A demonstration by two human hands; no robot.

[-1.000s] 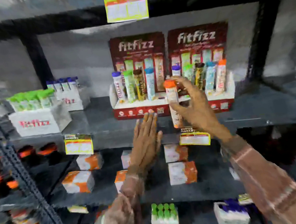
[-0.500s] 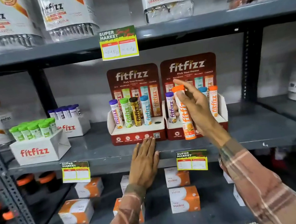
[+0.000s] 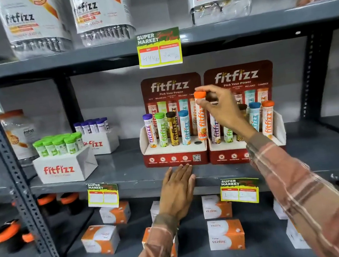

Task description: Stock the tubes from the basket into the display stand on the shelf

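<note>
Two red fitfizz display stands sit side by side on the middle shelf. The left stand (image 3: 175,157) holds several upright tubes, purple (image 3: 150,130), green, black and blue capped, and its rightmost hole (image 3: 198,143) is empty. My right hand (image 3: 221,109) grips an orange-capped tube (image 3: 201,118) near its cap, its bottom hanging just above and right of that hole. The right stand (image 3: 230,154) holds several tubes, partly hidden by my hand. My left hand (image 3: 179,190) rests flat on the shelf's front edge below the left stand. The basket is out of view.
A white fitfizz box with green-capped tubes (image 3: 63,165) and one with purple-capped tubes (image 3: 96,137) stand at the left. Large jars line the top shelf (image 3: 258,23). Price tags (image 3: 159,48) hang off shelf edges. Orange-and-white boxes (image 3: 225,235) lie on the lower shelf.
The view rose and steadied on the middle shelf. My right hand carried the orange tube up and left, from in front of the right stand to above the left stand's empty hole.
</note>
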